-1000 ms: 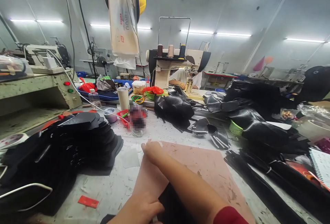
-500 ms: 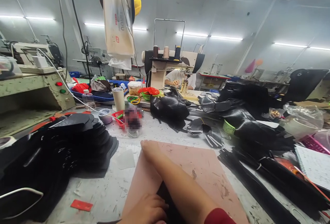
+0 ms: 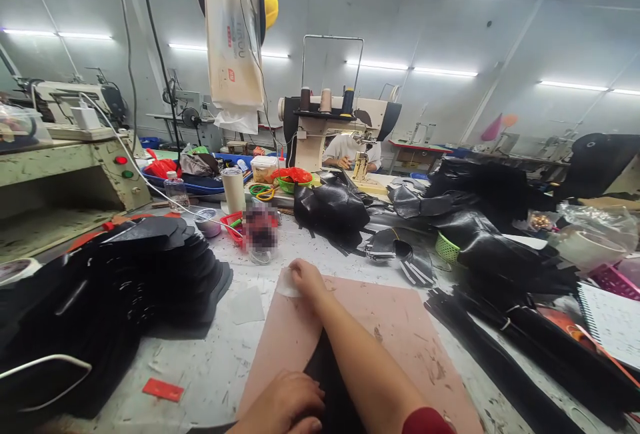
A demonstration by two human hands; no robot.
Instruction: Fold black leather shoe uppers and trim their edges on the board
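Observation:
My right hand point(image 3: 306, 281) reaches to the far left corner of a pink board point(image 3: 400, 327). Its fingers are closed at a small thin whitish piece point(image 3: 289, 283), which they partly cover. Below my right forearm lies a black sheet piece point(image 3: 333, 381), looking like leather, on the board. My left hand point(image 3: 287, 401) lies low in the view, over the near left part of the board, its fingers loosely extended and touching the black piece's edge. My left palm is hidden, as is part of the black piece under the right arm.
Stacked black pieces point(image 3: 165, 281) stand at left, near a red strip point(image 3: 163, 390) and a translucent square point(image 3: 248, 305). Black strips point(image 3: 500, 354) and a notebook point(image 3: 613, 321) lie at right. Behind are a tumbler point(image 3: 233, 191), a sewing machine point(image 3: 310, 134) and a seated person point(image 3: 345, 151).
My right hand has shifted slightly to the right at the board's corner, uncovering the whitish piece. My left hand has barely moved. The whole view has shifted a little.

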